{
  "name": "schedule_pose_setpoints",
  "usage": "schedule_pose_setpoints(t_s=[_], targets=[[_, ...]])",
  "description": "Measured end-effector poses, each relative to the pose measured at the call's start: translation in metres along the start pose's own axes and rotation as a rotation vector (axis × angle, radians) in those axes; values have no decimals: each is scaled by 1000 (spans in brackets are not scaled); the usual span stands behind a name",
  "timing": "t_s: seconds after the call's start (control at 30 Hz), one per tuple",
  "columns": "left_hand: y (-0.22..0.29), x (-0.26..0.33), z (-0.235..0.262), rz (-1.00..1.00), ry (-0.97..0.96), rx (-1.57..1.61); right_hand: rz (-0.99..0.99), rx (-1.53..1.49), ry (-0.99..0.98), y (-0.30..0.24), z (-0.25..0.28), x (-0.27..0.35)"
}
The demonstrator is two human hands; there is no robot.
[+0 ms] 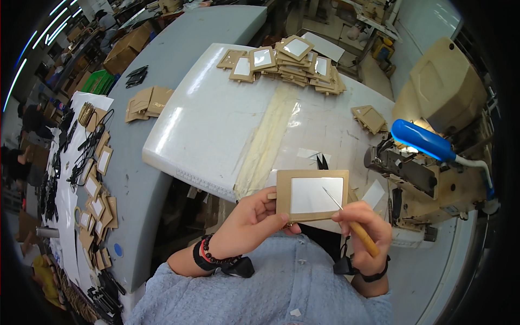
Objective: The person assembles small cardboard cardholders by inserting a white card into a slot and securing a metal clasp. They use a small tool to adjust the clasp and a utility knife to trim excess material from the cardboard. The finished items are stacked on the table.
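Before the sewing machine (pixel 433 179): I see a white worktable (pixel 216 124), glossy, a tape strip down its middle; a grey bench (pixel 135 179) lies left of it.
Room: a workshop, cartons and light strips far left of the machine.
Left hand (pixel 252 222): I have it closed on the lower left edge of one tan card frame (pixel 312 195) with a white window, held just left of the machine.
Right hand (pixel 365 227): pinched round one wooden-handled awl (pixel 352 219), its needle over the window.
Frame pile (pixel 292 62): one heap at the table's far edge (too overlapped to count).
Lamp (pixel 422 140): one, blue, above the machine.
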State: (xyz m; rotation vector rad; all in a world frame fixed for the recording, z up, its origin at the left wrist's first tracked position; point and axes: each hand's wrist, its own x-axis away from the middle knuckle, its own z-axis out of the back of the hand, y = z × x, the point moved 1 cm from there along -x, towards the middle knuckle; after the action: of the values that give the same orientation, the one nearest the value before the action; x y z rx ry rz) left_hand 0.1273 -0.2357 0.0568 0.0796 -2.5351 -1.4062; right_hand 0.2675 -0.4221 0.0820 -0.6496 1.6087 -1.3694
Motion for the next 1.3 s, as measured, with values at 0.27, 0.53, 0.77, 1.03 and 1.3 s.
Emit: schedule_pose_setpoints(t_s=[0.27, 0.53, 0.77, 1.03, 1.3], targets=[[-6, -6, 2, 75, -1, -38, -179, -74, 264, -13, -20, 5], [-7, -7, -8, 127, -29, -24, 347, 1160, -134, -8, -14, -13], [-8, -7, -11, 111, -23, -31, 306, 1219, -87, -6, -20, -5], [-5, -7, -15, 126, 6, -53, 296, 1207, -53, -8, -18, -4], [-1, -8, -17, 125, 12, -76, 297, 1198, -35, -8, -16, -4]])
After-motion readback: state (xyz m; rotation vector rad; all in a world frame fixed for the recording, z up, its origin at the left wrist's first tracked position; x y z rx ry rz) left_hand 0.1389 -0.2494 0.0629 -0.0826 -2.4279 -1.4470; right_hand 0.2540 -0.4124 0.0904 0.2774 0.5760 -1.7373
